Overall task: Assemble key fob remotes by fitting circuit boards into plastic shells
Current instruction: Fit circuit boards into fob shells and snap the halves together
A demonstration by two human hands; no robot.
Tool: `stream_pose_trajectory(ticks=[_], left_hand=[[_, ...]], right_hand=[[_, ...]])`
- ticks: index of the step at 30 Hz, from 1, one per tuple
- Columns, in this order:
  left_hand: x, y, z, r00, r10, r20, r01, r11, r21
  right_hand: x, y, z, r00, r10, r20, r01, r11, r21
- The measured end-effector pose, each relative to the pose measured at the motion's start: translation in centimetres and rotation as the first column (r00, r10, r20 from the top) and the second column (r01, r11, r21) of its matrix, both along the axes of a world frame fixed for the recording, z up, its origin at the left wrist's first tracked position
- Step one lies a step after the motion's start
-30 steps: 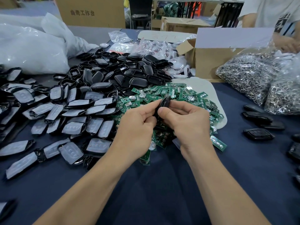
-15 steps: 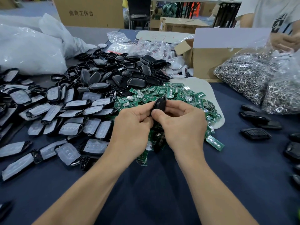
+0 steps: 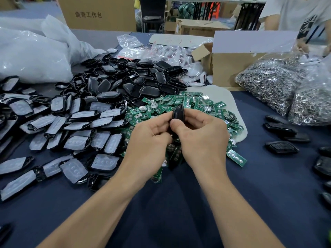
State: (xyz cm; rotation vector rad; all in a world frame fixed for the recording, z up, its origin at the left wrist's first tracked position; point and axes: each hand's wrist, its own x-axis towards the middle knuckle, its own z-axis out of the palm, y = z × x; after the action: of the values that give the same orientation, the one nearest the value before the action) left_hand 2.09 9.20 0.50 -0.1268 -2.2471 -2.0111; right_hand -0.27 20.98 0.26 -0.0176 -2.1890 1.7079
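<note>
Just above the heap of green circuit boards (image 3: 197, 104), the left hand (image 3: 150, 138) and right hand (image 3: 200, 136) pinch a black key fob shell (image 3: 178, 112), stood on its edge. The grip is tight on it. I think the halves are being pressed shut. Next comes a firm squeeze, then a move right of the grip to the finished fobs (image 3: 281, 129). Shell halves (image 3: 80, 136) crowd the left; the worktop (image 3: 268, 194) nearer the person has room.

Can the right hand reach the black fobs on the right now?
Probably, once freed: only bare cloth lies between the right hand and the fobs, but it and the left hand grip a shell.
</note>
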Motion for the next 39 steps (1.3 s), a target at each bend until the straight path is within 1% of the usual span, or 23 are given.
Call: stream_pose_trajectory(ticks=[2,4,6,9,11,13,16,19,21,23,27,31,34,39], left_hand=[[0.1,-0.1,0.3,1.0,-0.017,-0.004,0.017,0.999,0.04],[0.0,-0.4,0.5,1.0,0.004,0.007,-0.004,0.998,0.068],[-0.4,-0.9,0.6,0.997,0.074,0.005,-0.074,0.996,0.056],[-0.7,-1.5,0.8,0.984,0.176,0.012,-0.176,0.982,0.064],[-0.6,-1.7,0.9,0.979,0.203,-0.001,-0.203,0.978,0.048],[-0.6,-1.8,0.8,0.978,0.205,-0.024,-0.205,0.979,0.026],[-0.8,-2.2,0.5,0.983,0.18,-0.026,-0.18,0.983,0.024],[-0.9,-2.5,0.6,0.985,0.168,-0.029,-0.166,0.983,0.074],[-1.0,-2.8,0.7,0.986,0.164,-0.02,-0.161,0.981,0.108],[-1.0,-3.1,0.7,0.991,0.132,-0.027,-0.128,0.986,0.102],[-1.0,-3.1,0.6,0.995,0.091,-0.045,-0.085,0.99,0.116],[-1.0,-3.1,0.6,0.996,0.073,-0.051,-0.067,0.991,0.12],[-0.9,-3.1,0.4,0.996,0.076,-0.054,-0.069,0.991,0.114],[-1.0,-3.0,0.3,0.995,0.082,-0.061,-0.076,0.993,0.096]], right_hand=[[0.1,0.0,0.2,1.0,0.018,-0.019,-0.018,0.999,0.034],[0.3,0.0,0.3,0.999,0.026,-0.044,-0.022,0.995,0.099],[0.5,-0.1,0.4,0.996,0.046,-0.071,-0.035,0.988,0.149],[1.2,-0.4,0.7,0.985,0.085,-0.153,-0.039,0.959,0.281],[1.2,-0.5,0.7,0.966,0.139,-0.218,-0.056,0.935,0.349],[1.4,-0.5,0.5,0.956,0.151,-0.252,-0.047,0.926,0.376],[1.4,-0.6,0.3,0.967,0.121,-0.226,-0.048,0.952,0.302],[0.9,-0.5,0.4,0.985,0.117,-0.124,-0.1,0.986,0.133],[0.1,0.1,0.3,0.989,0.143,-0.029,-0.143,0.99,0.006],[-0.4,0.8,0.3,0.978,0.209,0.016,-0.207,0.975,-0.078],[-0.5,1.2,0.5,0.963,0.269,-0.012,-0.268,0.953,-0.142],[-0.5,1.2,0.3,0.965,0.261,-0.023,-0.26,0.943,-0.206],[-0.4,1.2,0.2,0.963,0.27,-0.028,-0.269,0.938,-0.22],[-0.3,1.2,0.2,0.961,0.272,-0.037,-0.274,0.941,-0.197]])
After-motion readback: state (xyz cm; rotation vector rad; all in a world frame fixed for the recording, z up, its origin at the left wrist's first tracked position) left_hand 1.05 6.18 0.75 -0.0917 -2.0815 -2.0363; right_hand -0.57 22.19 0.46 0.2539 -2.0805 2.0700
